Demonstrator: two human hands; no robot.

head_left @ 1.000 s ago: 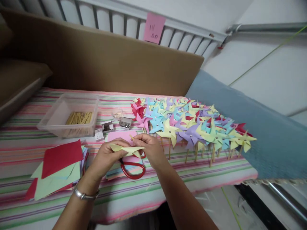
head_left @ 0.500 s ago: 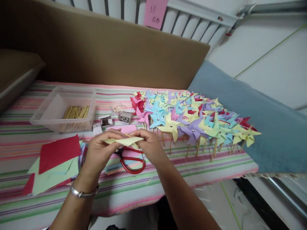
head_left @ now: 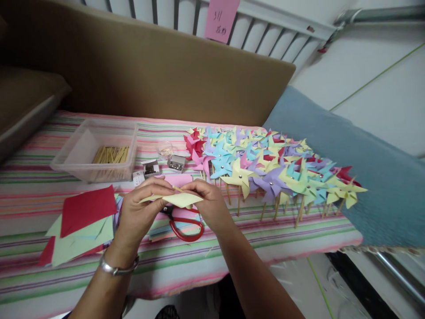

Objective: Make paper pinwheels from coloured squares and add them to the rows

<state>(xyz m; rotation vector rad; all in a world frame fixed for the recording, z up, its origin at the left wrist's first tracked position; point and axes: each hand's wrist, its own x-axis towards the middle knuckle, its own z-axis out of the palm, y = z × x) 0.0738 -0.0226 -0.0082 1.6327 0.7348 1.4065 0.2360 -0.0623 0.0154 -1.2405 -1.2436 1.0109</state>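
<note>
A pale yellow paper pinwheel (head_left: 184,200) is held edge-on between my two hands above the tablecloth. My left hand (head_left: 141,206) pinches its left side, thumb in front. Closed on its right side is my right hand (head_left: 210,201), the fingers partly behind the paper. A short length of wooden stick (head_left: 177,188) shows behind the pinwheel, near the right fingertips; its other end is hidden. Just below lie red-handled scissors (head_left: 187,229), their blades mostly covered by my left hand. Under them is a stack of coloured paper (head_left: 157,232).
Many finished pinwheels (head_left: 270,180) stand on sticks to the right. A clear plastic bin (head_left: 78,166) holds wooden sticks (head_left: 111,155). Small boxes of metal pins (head_left: 175,165) and a round clear container (head_left: 165,149) sit behind my hands. Coloured sheets (head_left: 88,210) lie at left.
The pale yellow pinwheel has tipped so that more of its front face shows. Both hands keep hold of it. The whole view has shifted slightly.
</note>
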